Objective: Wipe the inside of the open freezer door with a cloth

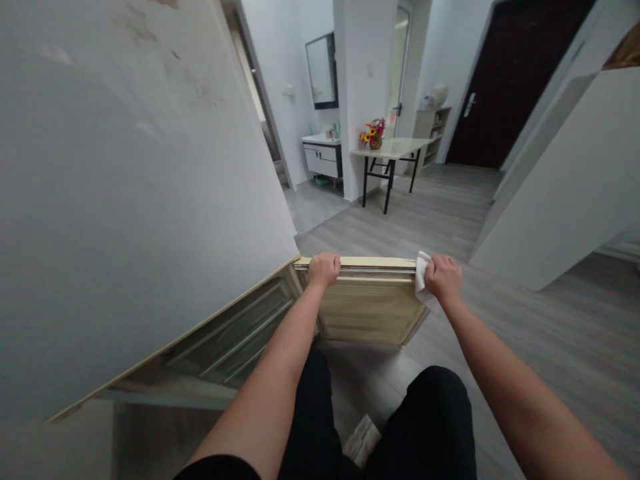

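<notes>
A cream-coloured cabinet door point(367, 310) stands open low in front of me, hinged to a cabinet under the white wall on my left. My left hand point(324, 269) is closed over the door's top edge near the hinge side. My right hand point(443, 277) grips the far end of the same edge, with a white cloth point(421, 280) bunched under its fingers and hanging down the door's corner. My knees in black trousers are below the door.
The open cabinet interior point(235, 337) shows metal rails. Grey wood-look floor point(525, 320) stretches ahead. Further off stand a white table with black legs point(390, 152), a flower pot point(374, 135), a sink vanity point(323, 157) and a dark door point(505, 80). A white panel point(565, 187) rises at right.
</notes>
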Tool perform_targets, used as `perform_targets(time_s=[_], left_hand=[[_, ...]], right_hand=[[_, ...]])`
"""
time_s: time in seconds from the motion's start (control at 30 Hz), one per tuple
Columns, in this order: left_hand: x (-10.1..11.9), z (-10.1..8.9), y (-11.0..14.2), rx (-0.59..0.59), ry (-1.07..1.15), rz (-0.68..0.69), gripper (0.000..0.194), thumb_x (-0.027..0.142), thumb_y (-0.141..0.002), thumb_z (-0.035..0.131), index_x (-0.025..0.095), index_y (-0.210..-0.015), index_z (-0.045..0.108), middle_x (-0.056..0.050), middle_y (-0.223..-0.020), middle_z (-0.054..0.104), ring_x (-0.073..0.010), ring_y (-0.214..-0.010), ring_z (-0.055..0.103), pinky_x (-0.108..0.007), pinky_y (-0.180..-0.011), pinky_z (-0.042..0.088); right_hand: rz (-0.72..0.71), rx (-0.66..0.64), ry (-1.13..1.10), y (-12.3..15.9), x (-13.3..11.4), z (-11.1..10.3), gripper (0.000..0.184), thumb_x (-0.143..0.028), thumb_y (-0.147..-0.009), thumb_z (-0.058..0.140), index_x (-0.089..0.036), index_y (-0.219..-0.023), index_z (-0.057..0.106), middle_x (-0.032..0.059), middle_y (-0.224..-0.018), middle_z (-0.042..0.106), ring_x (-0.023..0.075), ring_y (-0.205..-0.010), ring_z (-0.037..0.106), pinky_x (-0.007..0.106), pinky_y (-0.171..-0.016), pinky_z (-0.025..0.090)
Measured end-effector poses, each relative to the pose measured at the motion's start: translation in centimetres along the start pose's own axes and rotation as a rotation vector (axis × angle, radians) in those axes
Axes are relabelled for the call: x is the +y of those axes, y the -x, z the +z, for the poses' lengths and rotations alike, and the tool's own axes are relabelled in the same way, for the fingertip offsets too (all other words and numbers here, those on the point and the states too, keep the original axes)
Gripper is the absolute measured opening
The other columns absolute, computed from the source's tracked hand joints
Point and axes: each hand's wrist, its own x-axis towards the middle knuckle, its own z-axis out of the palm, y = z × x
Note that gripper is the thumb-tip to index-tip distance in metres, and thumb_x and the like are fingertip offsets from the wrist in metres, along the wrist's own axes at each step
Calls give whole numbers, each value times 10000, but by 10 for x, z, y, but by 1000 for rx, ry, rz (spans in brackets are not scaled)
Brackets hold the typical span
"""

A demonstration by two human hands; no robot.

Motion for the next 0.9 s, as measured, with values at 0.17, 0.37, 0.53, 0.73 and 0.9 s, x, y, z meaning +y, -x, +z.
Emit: perform_targets(time_s=[0.17,0.37,0.53,0.73,0.9], left_hand=[[4,7,6,109,24,-74,516,345,-1055,259,133,-967,721,-177,-1014,729,-279,-1026,659,-408,-925,436],[15,8,21,179,84,-84,491,314,-1061,251,141,-1182,695,-150,-1214,716,-274,-1242,594,-449,-1128,375],[39,33,91,209,314,-70,577,297,-1018,385,147,-1574,354,-116,-1683,300,-256,-1589,171,-458,-1290,201],[54,80,223,-352,905,-51,687,331,-854,678,314,-1508,467,-37,-1587,484,-238,-1458,459,-420,-1233,349],[88,103,323,-301,1016,-388,583,285,-940,505,207,-1509,409,-154,-1429,602,-201,-991,722,-406,-981,549]], right_hand=[[-54,3,22,5,-4,-5,257,-267,-1009,433,-145,-893,628,112,-989,674,227,-979,537,318,-704,238],[-48,3,39,19,-3,-14,252,-282,-1008,446,-144,-900,626,109,-993,669,230,-983,536,325,-706,234],[-35,-20,79,44,-4,-31,298,-340,-1025,422,-137,-947,627,133,-1034,657,255,-1005,528,338,-717,247],[-58,-71,114,96,-21,-70,375,-400,-1047,376,-131,-1034,637,165,-1101,629,299,-1052,518,375,-770,328],[-45,-104,69,146,-43,-106,431,-411,-1057,323,-125,-1074,645,194,-1099,614,335,-1066,528,408,-761,399]])
